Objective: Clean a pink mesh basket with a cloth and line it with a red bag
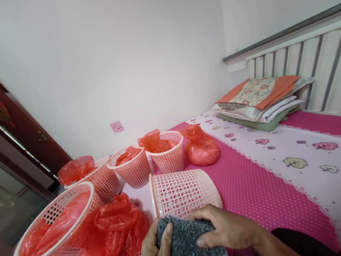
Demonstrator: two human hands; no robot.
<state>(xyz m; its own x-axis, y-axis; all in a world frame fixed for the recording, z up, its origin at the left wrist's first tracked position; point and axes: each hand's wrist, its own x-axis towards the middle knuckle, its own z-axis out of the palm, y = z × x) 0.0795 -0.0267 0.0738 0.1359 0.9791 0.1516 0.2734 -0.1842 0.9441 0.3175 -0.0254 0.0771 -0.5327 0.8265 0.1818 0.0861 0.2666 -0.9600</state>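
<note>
Low in the middle of the view, a dark grey, fuzzy folded piece of knitted fabric is held between both hands. My left hand grips its left edge, thumb on the front face. My right hand holds the top right, with the thumb pressed on the front and the fingers over the upper edge. Just beyond the hands, an empty pale pink plastic basket lies on its side. To the left of my left hand sits a crumpled red plastic bag.
Several pink baskets holding red bags stand at the left and back. A tied, filled red bag rests beside them on the pink dotted bedspread. Folded bedding is stacked by the white headboard.
</note>
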